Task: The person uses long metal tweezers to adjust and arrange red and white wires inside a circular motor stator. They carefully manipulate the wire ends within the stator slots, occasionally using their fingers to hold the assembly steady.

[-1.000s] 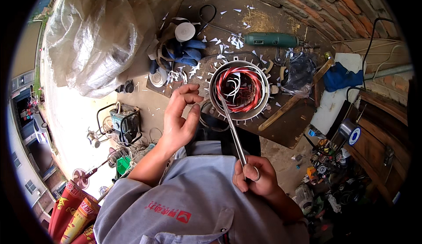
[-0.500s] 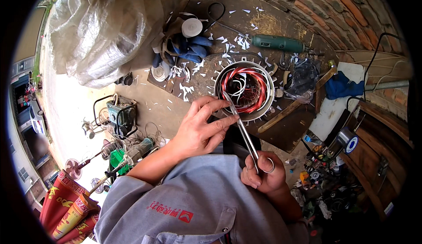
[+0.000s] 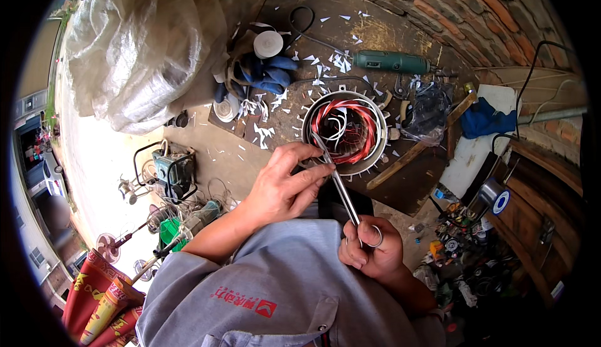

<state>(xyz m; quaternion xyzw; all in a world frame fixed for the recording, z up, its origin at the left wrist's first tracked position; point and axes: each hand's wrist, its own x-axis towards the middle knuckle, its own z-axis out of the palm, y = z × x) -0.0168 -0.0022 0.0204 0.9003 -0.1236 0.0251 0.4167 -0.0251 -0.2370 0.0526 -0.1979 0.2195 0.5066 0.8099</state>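
"While the left hand (image 3: pixel 293 179) bends its fingers at the shank of the long scissor-handled tool (image 3: pixel 343 192), is it pinching?"

"Can't tell. The step looks like probing the red-and-white winding (image 3: pixel 370 131)."

"Which way does the tool point?"

"Forward and leftward, tip at the winding's near-left edge, long axis diagonal; right hand (image 3: pixel 375 250) grips its rings. The next move probably calls for a steady tip."
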